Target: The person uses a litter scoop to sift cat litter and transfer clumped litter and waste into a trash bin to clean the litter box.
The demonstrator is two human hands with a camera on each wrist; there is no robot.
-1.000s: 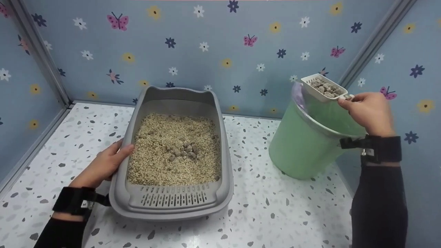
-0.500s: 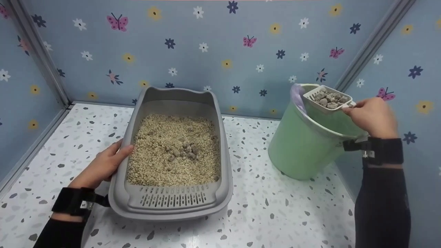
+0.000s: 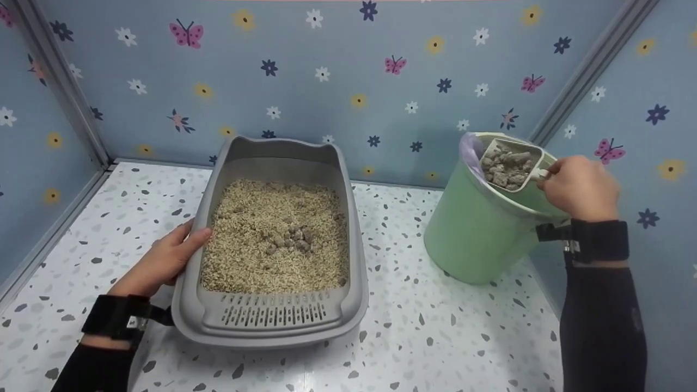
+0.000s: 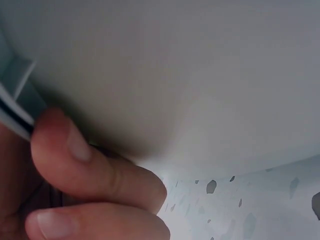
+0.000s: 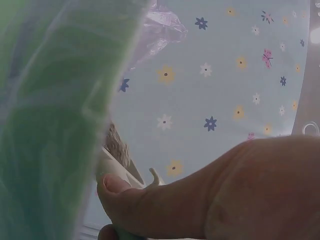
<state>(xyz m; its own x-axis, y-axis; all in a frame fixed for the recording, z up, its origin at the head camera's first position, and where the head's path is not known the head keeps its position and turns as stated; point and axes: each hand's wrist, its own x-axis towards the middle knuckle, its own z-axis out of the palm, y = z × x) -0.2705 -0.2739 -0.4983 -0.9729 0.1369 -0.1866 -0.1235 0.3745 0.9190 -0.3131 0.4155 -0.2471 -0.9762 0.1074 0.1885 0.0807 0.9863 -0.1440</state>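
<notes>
In the head view, my left hand (image 3: 160, 258) holds the left rim of a grey litter box (image 3: 355, 267), thumb on top. The left wrist view shows its fingers (image 4: 95, 172) curled beneath the rim. Sandy litter (image 3: 256, 261) fills the box, with a small heap of grey clumps (image 3: 298, 239) on it. My right hand (image 3: 582, 188) pinches the handle of a white litter scoop (image 3: 540, 173). Grey clumps (image 3: 506, 167) lie in the scoop, which tilts over the mouth of a green bin (image 3: 468, 239). The bin wall partly hides the scoop in the right wrist view.
A lilac bag liner (image 3: 470, 154) hangs over the bin's left rim. Blue flowered panels (image 3: 305, 98) enclose the speckled white floor (image 3: 403, 305) at the back and both sides. The bin stands close to the right panel.
The scoop has lowered toward the bin and now tilts more, with its clumps still in it. My right hand has moved down slightly with it. My left hand and the litter box look unmoved.
</notes>
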